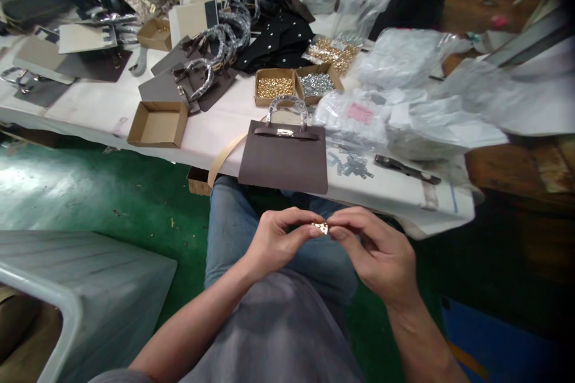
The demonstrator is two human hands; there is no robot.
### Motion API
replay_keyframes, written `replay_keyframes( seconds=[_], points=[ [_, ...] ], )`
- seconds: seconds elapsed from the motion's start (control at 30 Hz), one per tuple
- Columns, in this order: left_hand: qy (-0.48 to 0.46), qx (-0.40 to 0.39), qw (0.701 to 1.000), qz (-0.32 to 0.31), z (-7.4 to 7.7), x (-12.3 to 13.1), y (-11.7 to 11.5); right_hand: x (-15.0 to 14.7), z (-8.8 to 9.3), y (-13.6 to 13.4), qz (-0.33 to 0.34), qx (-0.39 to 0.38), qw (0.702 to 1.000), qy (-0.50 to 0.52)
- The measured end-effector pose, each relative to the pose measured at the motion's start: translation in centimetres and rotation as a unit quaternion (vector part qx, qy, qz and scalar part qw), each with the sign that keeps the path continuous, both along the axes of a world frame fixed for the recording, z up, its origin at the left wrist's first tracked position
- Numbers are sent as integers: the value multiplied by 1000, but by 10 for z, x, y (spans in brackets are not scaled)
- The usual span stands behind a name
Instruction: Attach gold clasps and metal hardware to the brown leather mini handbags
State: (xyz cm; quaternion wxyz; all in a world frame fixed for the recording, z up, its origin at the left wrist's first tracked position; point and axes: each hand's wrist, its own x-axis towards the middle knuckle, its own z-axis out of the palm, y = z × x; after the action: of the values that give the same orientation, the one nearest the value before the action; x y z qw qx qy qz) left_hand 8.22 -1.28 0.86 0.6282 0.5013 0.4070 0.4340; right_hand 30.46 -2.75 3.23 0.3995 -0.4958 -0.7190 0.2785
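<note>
Over my lap, my left hand (281, 236) and my right hand (375, 248) meet in a pinch on a small shiny gold metal fitting (321, 228). Its exact kind is too small to tell, and the fingertips hide part of it. Just beyond the hands, at the table's front edge, lies a dark brown handbag panel (283, 158). A gold clasp (285, 132) sits on its strap, and its handle (287, 106) is wrapped in clear plastic. A pile of flat grey metal plates (354, 166) is to the right of the panel.
Boxes of gold studs (275, 88) and silver studs (315, 84) stand behind the panel. An open cardboard box (158, 124) is at the left, near more bag panels (179, 81). A dark hand tool (406, 169) and plastic bags (354, 116) lie right. A grey bin (112, 287) stands on the floor.
</note>
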Motion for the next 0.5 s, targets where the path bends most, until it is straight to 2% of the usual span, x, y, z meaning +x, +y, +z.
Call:
replay_keyframes(
  seconds=[0.23, 0.37, 0.47, 0.5],
  points=[
    [78, 75, 994, 22, -6, 2, 2, -2, 1, 12, 21, 25, 999, -33],
    [116, 107, 987, 27, 2, 1, -3, -7, 14, 9, 22, 37, 998, -40],
    [193, 128, 972, 44, -2, 24, 1, -4, 23, 3, 5, 40, 994, -105],
    [242, 110, 962, 66, -4, 39, 6, 0, 25, 3, -28, 21, 989, -143]
  ],
)
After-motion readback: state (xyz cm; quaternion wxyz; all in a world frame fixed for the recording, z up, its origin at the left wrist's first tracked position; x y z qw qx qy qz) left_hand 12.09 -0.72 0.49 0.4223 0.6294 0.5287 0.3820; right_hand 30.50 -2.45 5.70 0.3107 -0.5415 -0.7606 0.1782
